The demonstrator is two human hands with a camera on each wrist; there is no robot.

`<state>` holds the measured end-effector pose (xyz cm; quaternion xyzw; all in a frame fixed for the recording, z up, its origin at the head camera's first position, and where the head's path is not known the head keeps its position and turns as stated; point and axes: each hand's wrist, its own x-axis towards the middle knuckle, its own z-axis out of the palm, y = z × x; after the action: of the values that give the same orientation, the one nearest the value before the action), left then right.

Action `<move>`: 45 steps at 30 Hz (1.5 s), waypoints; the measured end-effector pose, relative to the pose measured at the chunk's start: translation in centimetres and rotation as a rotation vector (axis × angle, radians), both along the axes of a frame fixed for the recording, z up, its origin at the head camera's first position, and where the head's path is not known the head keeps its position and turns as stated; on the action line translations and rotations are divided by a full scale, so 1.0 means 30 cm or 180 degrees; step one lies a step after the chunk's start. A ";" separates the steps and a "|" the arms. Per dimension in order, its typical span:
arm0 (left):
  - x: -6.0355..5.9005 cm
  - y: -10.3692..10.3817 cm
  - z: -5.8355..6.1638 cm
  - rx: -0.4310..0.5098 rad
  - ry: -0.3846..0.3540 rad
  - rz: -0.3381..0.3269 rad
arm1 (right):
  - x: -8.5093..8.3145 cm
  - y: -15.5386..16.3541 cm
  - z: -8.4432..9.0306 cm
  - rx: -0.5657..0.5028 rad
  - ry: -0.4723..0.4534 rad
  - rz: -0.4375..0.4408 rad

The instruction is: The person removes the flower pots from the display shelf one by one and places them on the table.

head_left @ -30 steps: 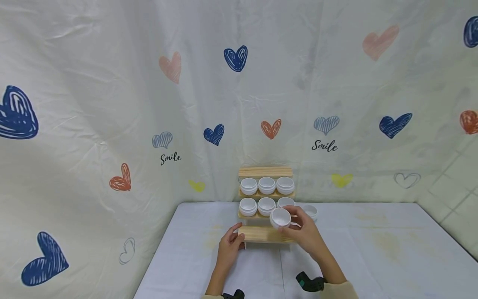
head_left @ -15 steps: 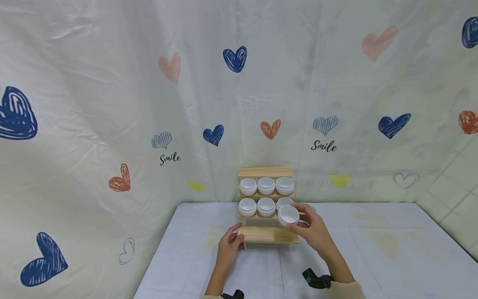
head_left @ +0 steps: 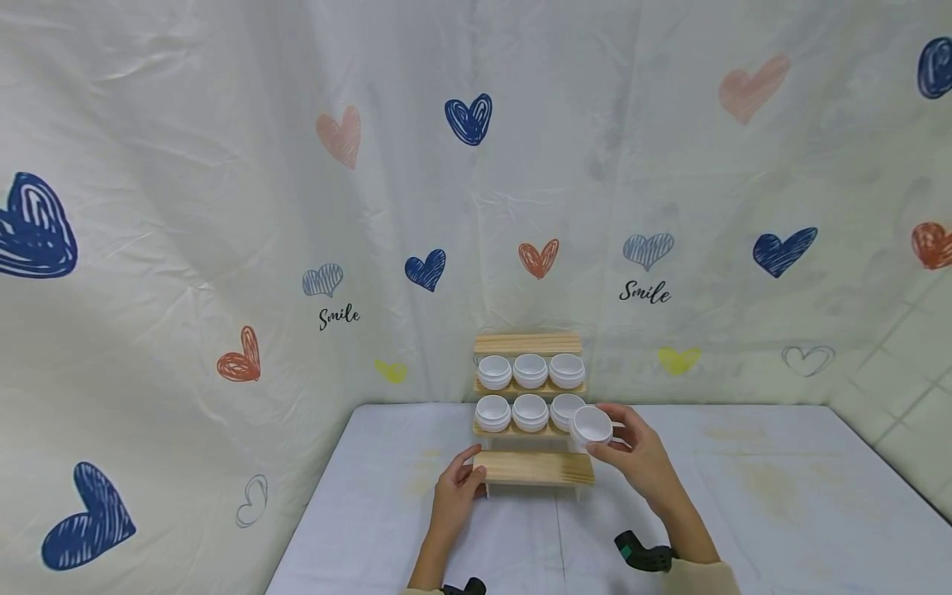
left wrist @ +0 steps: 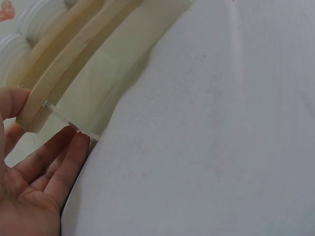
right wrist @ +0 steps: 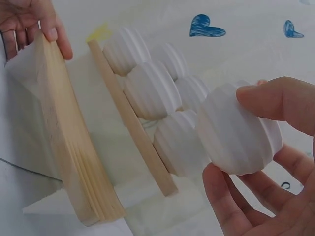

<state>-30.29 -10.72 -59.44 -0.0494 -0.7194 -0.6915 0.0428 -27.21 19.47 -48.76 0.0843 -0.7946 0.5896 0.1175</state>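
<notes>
Right hand (head_left: 638, 453) pinches a white jar (head_left: 592, 425) between thumb and fingers, holding it in the air just beside the right end of the rack's (head_left: 531, 413) middle shelf, close to the jar standing there; in the right wrist view the jar (right wrist: 237, 130) sits on its side in the grip, thumb on top and fingers below, probably so that the ribbed wall gives a firm hold. Left hand (head_left: 457, 483) rests its thumb and fingers against the left end of the bottom shelf (head_left: 534, 467), which is bare; the left wrist view shows the fingers (left wrist: 69, 160) fairly straight beside the clear side panel (left wrist: 74, 129), bracing rather than clutching, seemingly to keep the light rack from sliding on the table (head_left: 744, 496). Six other jars fill the two upper shelves, three in each row.

Compared with a second ago, the held jar has travelled from above the middle of the bottom shelf up and to the right, past the shelf's end. The right arm has swung outward with it, while the left hand has stayed where it was on the shelf end.
</notes>
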 end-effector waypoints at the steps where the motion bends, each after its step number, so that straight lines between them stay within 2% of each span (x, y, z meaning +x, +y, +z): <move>1: -0.001 0.000 0.000 -0.0010 -0.0004 0.0007 | 0.000 0.004 -0.001 -0.0003 0.0008 -0.0005; 19: -0.003 -0.005 0.006 0.0013 -0.0005 0.0008 | -0.009 0.059 -0.022 -0.0134 0.0073 -0.0032; 29: 0.000 -0.004 0.012 0.0015 0.0022 -0.0002 | -0.012 0.075 -0.025 -0.0010 -0.0044 -0.0146; 40: 0.001 0.001 -0.006 -0.0005 0.0002 -0.0006 | -0.009 0.102 -0.039 0.0096 -0.0162 -0.0238; 45: 0.000 -0.001 -0.003 -0.0006 0.0037 -0.0003 | -0.011 0.107 -0.050 0.0116 -0.0180 -0.0258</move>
<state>-30.30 -10.74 -59.53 -0.0539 -0.7197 -0.6906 0.0465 -27.55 22.70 -50.27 0.0375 -0.8110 0.5720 0.1172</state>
